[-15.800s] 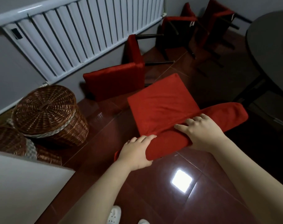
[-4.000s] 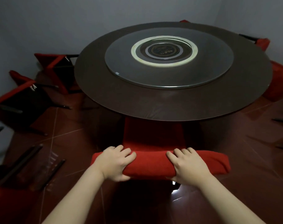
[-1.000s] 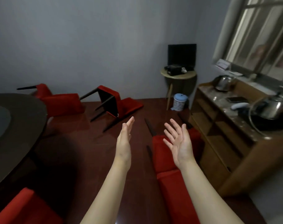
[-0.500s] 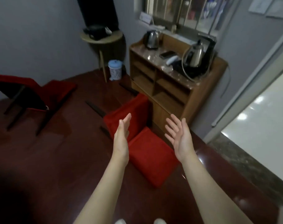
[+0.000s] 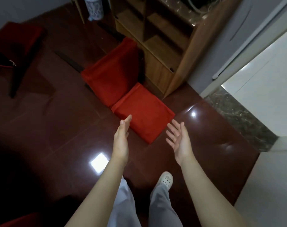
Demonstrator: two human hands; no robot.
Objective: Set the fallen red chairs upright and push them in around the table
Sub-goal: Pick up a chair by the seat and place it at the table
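A fallen red chair [image 5: 144, 118] lies on its back on the dark red floor, backrest flat toward me and seat standing up beside the wooden shelf. My left hand [image 5: 122, 136] hovers edge-on just over the backrest's near left corner, fingers straight, holding nothing. My right hand [image 5: 178, 138] is held out palm-up to the right of the backrest, fingers spread, apart from it. A second fallen red chair [image 5: 16, 40] lies at the far left with its dark legs showing. A red chair's edge [image 5: 18, 221] shows at the bottom left.
A wooden shelf unit [image 5: 157, 35] stands right behind the fallen chair. A pale blue bin [image 5: 92, 7] sits at the top beside a table leg. An open doorway with a stone threshold [image 5: 241, 122] lies to the right. My white shoe [image 5: 166, 180] is on the floor below.
The view has tilted down and closed in on the fallen chair by the shelf. Both empty hands have come nearer to its backrest.
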